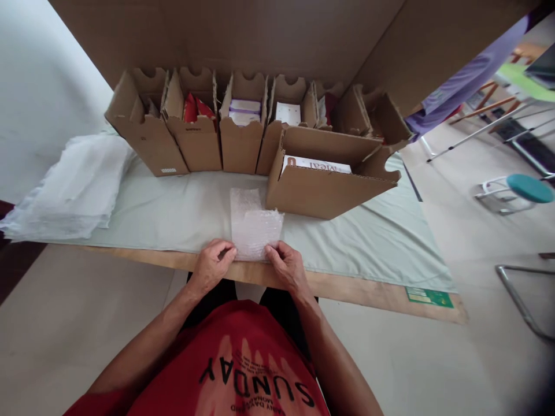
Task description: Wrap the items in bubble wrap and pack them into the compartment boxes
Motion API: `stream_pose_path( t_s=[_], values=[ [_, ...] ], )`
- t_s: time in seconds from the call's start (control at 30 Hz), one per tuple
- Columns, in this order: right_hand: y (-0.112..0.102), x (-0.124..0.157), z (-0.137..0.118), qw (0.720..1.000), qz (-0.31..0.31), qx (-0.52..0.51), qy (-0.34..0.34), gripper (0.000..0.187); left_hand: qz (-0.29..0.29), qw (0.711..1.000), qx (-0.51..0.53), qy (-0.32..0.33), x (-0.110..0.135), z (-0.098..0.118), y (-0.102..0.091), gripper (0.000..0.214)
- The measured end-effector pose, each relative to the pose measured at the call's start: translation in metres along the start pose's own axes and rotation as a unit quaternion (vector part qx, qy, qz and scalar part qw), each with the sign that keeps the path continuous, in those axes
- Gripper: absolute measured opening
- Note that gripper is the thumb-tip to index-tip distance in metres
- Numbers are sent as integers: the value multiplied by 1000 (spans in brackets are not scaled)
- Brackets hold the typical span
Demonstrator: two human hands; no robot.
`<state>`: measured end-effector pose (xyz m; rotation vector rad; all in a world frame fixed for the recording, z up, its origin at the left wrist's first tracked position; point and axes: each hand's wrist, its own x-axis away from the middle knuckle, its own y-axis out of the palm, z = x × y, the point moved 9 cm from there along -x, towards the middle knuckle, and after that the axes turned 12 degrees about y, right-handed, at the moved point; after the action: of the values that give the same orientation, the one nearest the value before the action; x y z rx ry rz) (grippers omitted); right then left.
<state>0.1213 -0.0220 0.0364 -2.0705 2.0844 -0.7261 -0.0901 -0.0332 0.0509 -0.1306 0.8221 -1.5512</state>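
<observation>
A piece of clear bubble wrap [255,231] lies partly folded over itself near the table's front edge. At its lower left corner, my left hand [214,263] pinches the edge between thumb and fingers. My right hand [287,264] grips the lower right corner in the same way. Just behind the wrap, to the right, an open cardboard box [325,188] stands at an angle with a white box lettered "Meal" [318,165] inside. Whether anything lies within the folded wrap I cannot tell.
Several open cardboard holders [197,144] stand in a row at the back, with packages inside. A stack of bubble wrap sheets [82,185] lies at the left. A tall cardboard panel [260,34] rises behind. A person in purple [472,75] and a teal stool [529,188] are at the right.
</observation>
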Motion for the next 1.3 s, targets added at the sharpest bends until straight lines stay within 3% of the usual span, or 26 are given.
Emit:
stream_pose_path(
  t_s=[0.23, 0.4, 0.6, 0.67, 0.77, 0.87, 1.07, 1.3],
  values=[
    [9, -12, -8, 998, 13, 68, 3, 29, 34, 998, -27, -51, -3, -9, 6, 31],
    [10, -20, -7, 987, 43, 149, 29, 22, 59, 987, -148, -2, -9, -6, 11, 39],
    [14, -24, -11, 973, 46, 222, 47, 39, 39, 973, -223, 45, -10, 12, 9, 43],
    [15, -24, -11, 971, 48, 232, 43, 43, 25, 972, -212, 96, -8, 28, 8, 44],
    [15, -25, -11, 969, 51, 238, 32, 46, -50, 970, -155, 178, -2, 47, 20, 46],
    [16, -27, -10, 968, 44, 245, 25, 47, -106, 967, -137, 185, 3, 46, 28, 50],
    [17, -30, -11, 972, 24, 232, 5, 45, -104, 967, -147, 178, 4, 39, 28, 54],
    [22, -33, -18, 959, 21, 282, 6, 45, -61, 968, -141, 198, 6, 43, 26, 38]
  ],
)
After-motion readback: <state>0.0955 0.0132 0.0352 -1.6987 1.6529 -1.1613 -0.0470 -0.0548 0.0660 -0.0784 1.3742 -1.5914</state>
